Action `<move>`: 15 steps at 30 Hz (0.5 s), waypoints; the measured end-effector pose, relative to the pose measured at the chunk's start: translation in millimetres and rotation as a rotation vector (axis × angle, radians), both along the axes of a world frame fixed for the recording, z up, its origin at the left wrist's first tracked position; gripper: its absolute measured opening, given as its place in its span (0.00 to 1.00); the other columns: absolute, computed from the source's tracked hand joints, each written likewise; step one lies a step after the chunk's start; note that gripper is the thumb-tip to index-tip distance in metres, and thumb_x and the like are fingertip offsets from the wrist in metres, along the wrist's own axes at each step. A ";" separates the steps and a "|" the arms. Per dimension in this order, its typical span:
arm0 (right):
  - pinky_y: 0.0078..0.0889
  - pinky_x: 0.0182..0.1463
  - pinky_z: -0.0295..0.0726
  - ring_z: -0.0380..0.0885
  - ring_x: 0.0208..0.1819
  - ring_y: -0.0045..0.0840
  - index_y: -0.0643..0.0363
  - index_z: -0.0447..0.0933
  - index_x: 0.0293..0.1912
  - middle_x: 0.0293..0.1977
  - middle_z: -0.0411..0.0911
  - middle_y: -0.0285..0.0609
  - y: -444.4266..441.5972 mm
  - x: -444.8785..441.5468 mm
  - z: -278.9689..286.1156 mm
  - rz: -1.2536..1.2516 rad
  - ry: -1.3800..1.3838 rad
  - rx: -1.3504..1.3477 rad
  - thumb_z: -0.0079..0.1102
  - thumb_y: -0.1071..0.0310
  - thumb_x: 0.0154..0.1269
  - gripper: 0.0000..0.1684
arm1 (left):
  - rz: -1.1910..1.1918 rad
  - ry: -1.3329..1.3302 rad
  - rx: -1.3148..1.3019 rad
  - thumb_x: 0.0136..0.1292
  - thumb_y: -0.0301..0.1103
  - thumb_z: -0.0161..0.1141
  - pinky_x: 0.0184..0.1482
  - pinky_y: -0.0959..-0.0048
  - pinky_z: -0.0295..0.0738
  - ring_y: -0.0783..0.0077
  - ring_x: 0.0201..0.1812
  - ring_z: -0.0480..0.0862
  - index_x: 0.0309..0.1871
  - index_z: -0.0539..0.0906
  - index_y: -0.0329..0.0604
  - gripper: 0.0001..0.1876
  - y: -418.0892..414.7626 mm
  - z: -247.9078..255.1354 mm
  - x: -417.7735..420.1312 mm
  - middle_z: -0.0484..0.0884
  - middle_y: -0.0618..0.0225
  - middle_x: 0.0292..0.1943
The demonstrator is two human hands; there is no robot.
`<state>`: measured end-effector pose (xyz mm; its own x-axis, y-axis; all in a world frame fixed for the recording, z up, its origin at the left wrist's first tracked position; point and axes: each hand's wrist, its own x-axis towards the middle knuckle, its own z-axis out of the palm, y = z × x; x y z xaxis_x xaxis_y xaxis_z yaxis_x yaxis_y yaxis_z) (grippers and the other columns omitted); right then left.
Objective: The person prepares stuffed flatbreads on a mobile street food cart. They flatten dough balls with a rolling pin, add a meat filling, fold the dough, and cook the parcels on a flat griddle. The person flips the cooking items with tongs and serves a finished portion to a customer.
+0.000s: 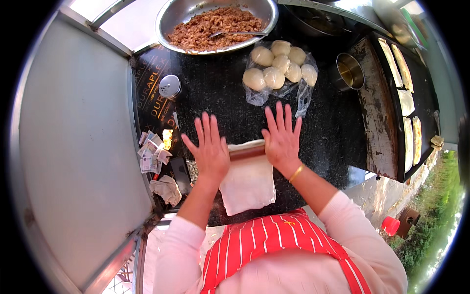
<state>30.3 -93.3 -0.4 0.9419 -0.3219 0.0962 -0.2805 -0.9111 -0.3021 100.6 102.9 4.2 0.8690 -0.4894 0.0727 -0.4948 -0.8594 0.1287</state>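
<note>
A flat, roughly rectangular sheet of dough [249,185] lies on the black speckled counter in front of me. Across its far end rests a reddish-brown rolling pin [246,153]. My left hand [210,150] presses on the pin's left end with fingers spread and pointing away from me. On the right end lies my right hand [282,141], also flat with its fingers apart, a yellow bangle on its wrist. The palms hide both ends of the pin. Beyond my hands, several round dough balls [281,63] sit on clear plastic film.
A steel bowl of reddish-brown filling [216,31] with a spoon stands at the back. At right are a metal pot [350,71] and a griddle [427,99] with several flatbreads. A shaker [170,86], banknotes [149,156], a dark phone-like object [180,172] and a crumpled cloth [167,190] are at left.
</note>
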 end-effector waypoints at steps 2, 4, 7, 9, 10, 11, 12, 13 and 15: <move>0.66 0.78 0.38 0.40 0.81 0.43 0.54 0.57 0.76 0.79 0.46 0.49 -10.7 37.4 5.8 -0.046 -0.104 -0.021 0.51 0.58 0.73 0.36 | 0.045 -0.167 -0.020 0.70 0.36 0.54 0.74 0.31 0.32 0.54 0.83 0.43 0.79 0.54 0.40 0.37 -21.5 5.2 44.6 0.48 0.57 0.82; 0.66 0.78 0.38 0.41 0.81 0.43 0.54 0.57 0.76 0.79 0.46 0.49 -11.0 36.5 -0.5 -0.046 -0.103 -0.002 0.52 0.58 0.72 0.36 | 0.042 -0.113 -0.014 0.70 0.36 0.54 0.74 0.31 0.31 0.54 0.83 0.43 0.79 0.54 0.41 0.37 -20.2 3.7 43.6 0.48 0.57 0.82; 0.67 0.78 0.36 0.41 0.81 0.44 0.54 0.56 0.76 0.80 0.46 0.48 -1.9 -0.4 -4.2 0.011 0.055 0.012 0.54 0.55 0.71 0.39 | 0.011 0.027 0.013 0.70 0.36 0.54 0.74 0.32 0.30 0.54 0.83 0.43 0.80 0.53 0.41 0.37 -8.6 -0.8 13.3 0.48 0.57 0.82; 0.67 0.77 0.38 0.42 0.81 0.44 0.53 0.56 0.76 0.79 0.47 0.49 -3.4 0.7 -4.1 0.013 0.039 0.010 0.54 0.55 0.71 0.39 | -0.020 0.051 0.050 0.70 0.36 0.53 0.74 0.32 0.29 0.53 0.83 0.44 0.80 0.53 0.41 0.37 -6.0 1.1 7.3 0.49 0.57 0.82; 0.67 0.77 0.39 0.43 0.81 0.44 0.53 0.55 0.76 0.79 0.49 0.49 -6.3 14.3 -1.6 -0.009 -0.029 -0.002 0.54 0.55 0.72 0.39 | -0.015 -0.042 -0.019 0.70 0.37 0.53 0.74 0.32 0.30 0.54 0.82 0.44 0.80 0.53 0.41 0.37 -12.5 0.3 25.3 0.49 0.57 0.82; 0.68 0.77 0.40 0.43 0.81 0.44 0.53 0.55 0.77 0.78 0.50 0.49 -12.8 38.7 1.6 -0.036 -0.107 -0.016 0.54 0.55 0.72 0.39 | 0.027 -0.099 -0.048 0.70 0.38 0.54 0.75 0.33 0.30 0.54 0.83 0.44 0.80 0.54 0.41 0.37 -22.5 2.2 47.4 0.49 0.59 0.82; 0.66 0.78 0.37 0.40 0.81 0.46 0.55 0.50 0.78 0.79 0.46 0.51 -19.7 60.3 6.7 -0.060 -0.114 -0.019 0.49 0.57 0.75 0.39 | 0.051 -0.165 -0.056 0.71 0.38 0.54 0.74 0.33 0.30 0.54 0.83 0.44 0.80 0.54 0.41 0.37 -30.6 -0.4 66.2 0.49 0.59 0.82; 0.66 0.78 0.37 0.40 0.81 0.45 0.54 0.50 0.78 0.79 0.45 0.51 -19.6 60.7 7.3 -0.047 -0.099 -0.004 0.50 0.57 0.74 0.39 | 0.076 -0.232 -0.064 0.71 0.38 0.54 0.74 0.32 0.30 0.54 0.83 0.44 0.79 0.55 0.42 0.36 -35.4 -1.1 77.2 0.50 0.59 0.82; 0.66 0.78 0.36 0.39 0.81 0.45 0.54 0.50 0.78 0.80 0.44 0.50 -17.9 47.4 1.2 -0.032 -0.057 0.027 0.51 0.57 0.74 0.40 | 0.047 -0.093 -0.037 0.72 0.37 0.53 0.74 0.32 0.31 0.54 0.82 0.45 0.79 0.55 0.42 0.35 -25.8 0.0 45.9 0.50 0.59 0.82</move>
<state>77.8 -111.2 0.8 0.9241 -0.3553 0.1408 -0.2912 -0.8932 -0.3427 146.5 77.1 4.2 0.8795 -0.4440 0.1713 -0.4656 -0.8773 0.1166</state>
